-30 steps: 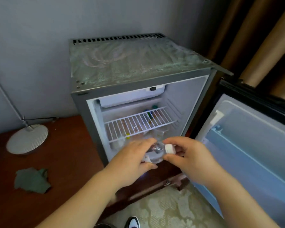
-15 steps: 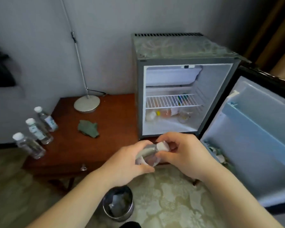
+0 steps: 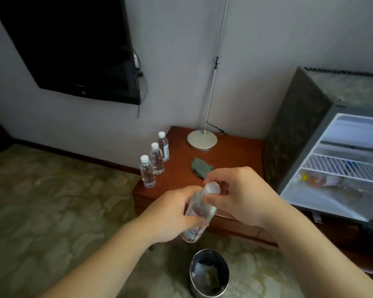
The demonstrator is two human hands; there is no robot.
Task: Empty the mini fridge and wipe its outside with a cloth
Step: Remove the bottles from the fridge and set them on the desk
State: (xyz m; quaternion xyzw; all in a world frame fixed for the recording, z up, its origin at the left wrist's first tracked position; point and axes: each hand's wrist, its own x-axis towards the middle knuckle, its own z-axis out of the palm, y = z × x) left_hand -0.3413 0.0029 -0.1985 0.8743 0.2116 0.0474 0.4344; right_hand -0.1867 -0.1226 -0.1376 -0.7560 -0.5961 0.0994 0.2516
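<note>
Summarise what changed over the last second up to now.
The bottle has been carried leftward from the opening of the fridge and is now held before the table. Grip unchanged: left hand round its body, right hand pinching the cap; nothing released. The cloth and three bottles on the table are unmoved; fridge open, items inside.

The bottle (image 3: 200,208) is noted as clear, glossy plastic. The bench (image 3: 235,160) is finished in polished wood, the waste bin (image 3: 222,265) in shiny metal.
</note>
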